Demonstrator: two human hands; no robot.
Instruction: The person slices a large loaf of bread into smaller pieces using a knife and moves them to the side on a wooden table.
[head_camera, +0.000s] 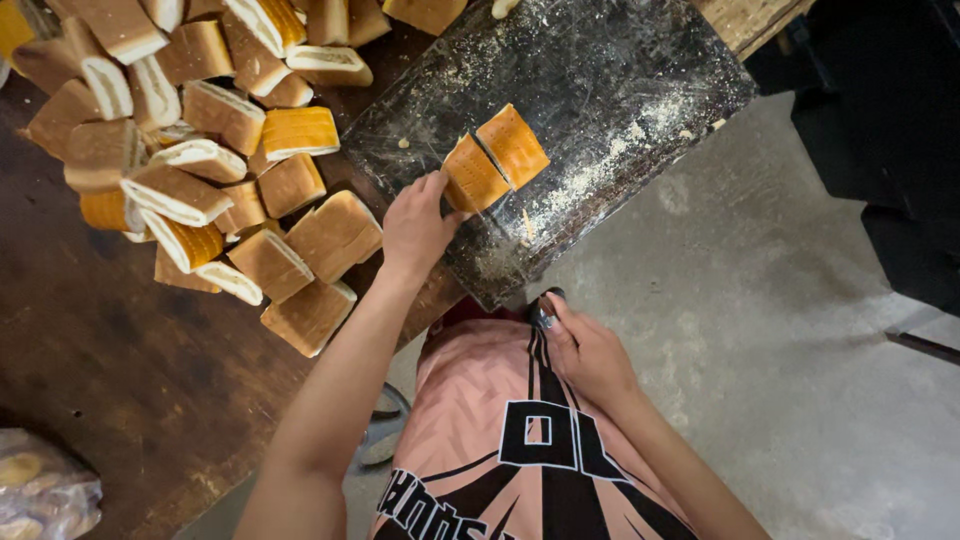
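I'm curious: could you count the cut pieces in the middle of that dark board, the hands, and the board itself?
cake pieces: 2
Hands, the left hand touching one piece and the right hand by the lap: 2
dark cutting board: 1
Total: 5

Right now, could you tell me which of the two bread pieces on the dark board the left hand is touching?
The left hand touches the nearer piece; the farther piece lies beside it, beyond the fingers.
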